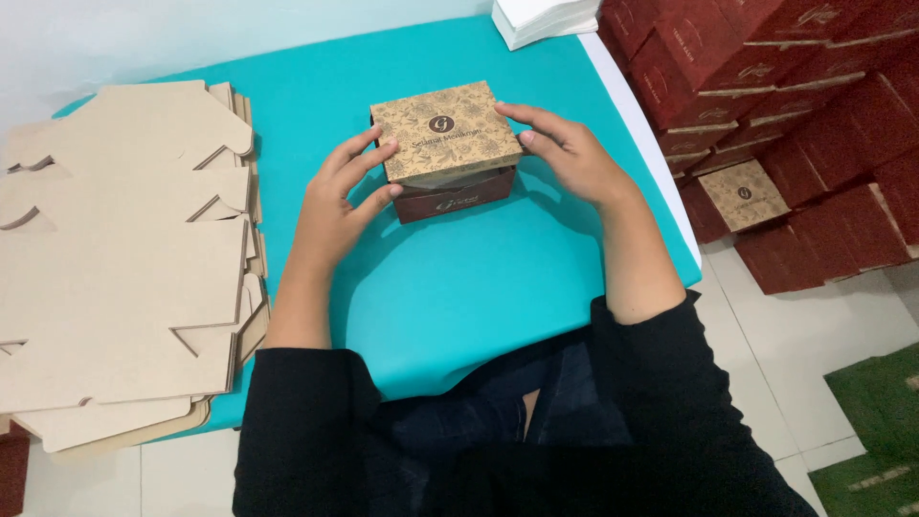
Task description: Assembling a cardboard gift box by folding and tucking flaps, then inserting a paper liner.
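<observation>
Fingers (369, 158) of the left hand (335, 206) and right hand (574, 153) press, spread, against opposite sides of a small square maroon cardboard box with a patterned tan lid (443, 144), squarely between them (both equally near) on the turquoise surface (459, 287); flat tan cardboard blanks (120, 258) lie stacked to the left.

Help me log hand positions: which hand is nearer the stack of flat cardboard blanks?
Left. The left hand grips the small box's left side, on the side toward the stack of flat cardboard blanks. The right hand holds the box's far side.
</observation>
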